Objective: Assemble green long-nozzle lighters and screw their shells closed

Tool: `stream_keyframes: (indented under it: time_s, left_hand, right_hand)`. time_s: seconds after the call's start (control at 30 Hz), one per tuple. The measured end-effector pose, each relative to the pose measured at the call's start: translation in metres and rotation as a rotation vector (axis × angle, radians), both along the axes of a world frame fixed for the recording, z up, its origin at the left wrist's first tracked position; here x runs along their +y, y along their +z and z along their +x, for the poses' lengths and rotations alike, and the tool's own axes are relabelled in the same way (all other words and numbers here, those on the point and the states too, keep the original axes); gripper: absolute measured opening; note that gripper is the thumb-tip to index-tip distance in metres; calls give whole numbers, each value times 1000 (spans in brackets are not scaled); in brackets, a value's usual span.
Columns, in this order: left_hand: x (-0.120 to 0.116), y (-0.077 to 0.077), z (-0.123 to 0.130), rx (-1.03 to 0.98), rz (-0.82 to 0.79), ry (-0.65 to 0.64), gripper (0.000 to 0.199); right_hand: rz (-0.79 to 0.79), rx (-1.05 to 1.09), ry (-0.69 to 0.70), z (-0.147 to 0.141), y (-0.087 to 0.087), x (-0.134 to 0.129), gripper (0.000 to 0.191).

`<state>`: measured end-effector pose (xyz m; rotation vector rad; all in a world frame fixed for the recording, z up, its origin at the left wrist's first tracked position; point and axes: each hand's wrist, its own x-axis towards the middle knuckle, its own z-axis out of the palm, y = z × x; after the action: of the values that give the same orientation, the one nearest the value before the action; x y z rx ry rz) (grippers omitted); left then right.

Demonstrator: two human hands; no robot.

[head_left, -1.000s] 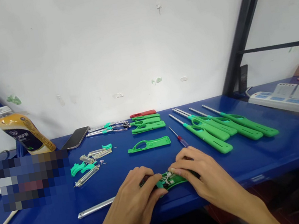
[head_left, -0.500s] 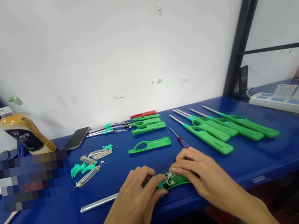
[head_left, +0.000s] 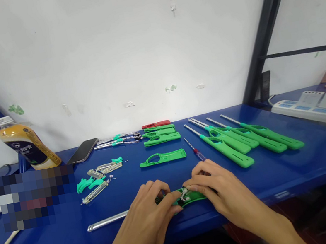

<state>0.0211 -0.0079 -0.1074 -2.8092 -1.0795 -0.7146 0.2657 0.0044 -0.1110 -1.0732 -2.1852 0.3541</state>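
Near the front edge of the blue table lies a green lighter half-shell (head_left: 198, 195) with a metal tube (head_left: 107, 221) running out to the left. My left hand (head_left: 154, 207) is closed around its trigger end, thumb and fingers pressed near the small inner parts. Fingertips of my right hand (head_left: 210, 183) pinch at white wires and a small valve piece (head_left: 184, 194) inside the shell; the fingers hide part of it. Just beyond my right hand is a screwdriver (head_left: 199, 154). A loose green half-shell (head_left: 164, 157) lies farther back.
Several assembled green lighters (head_left: 231, 152) lie at right. Clear fuel tanks (head_left: 96, 191) and teal triggers (head_left: 84, 185) are at left. Behind them are metal tubes with wires (head_left: 116, 142), stacked shells (head_left: 162, 139), a phone (head_left: 83, 151) and a bottle (head_left: 30, 145). A power strip (head_left: 319, 111) is far right.
Both hands stay nearly in place. The fingertips of my right hand have shifted very slightly left over the small parts in the shell.
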Motion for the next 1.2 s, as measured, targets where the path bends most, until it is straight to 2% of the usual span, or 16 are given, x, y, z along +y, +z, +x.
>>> stream_keyframes:
  time_s: [0.6,0.77,1.07,1.2]
  left_hand:
    - [2,-3,1,-9,49,-8,24]
    - [1,-1,1,-17,30,-18,23]
    - [1,-1,1,-5,14,-14,22]
    - [1,-1,1,-9,3,-12,23]
  right_hand:
    - [-66,20,15,-2,2,0,25]
    - [-86,88,-36,-4,1,0,20]
    - [37,109,-92,-3,-3,-2,22]
    - [32,142,-127,-3,-4,-2,25]
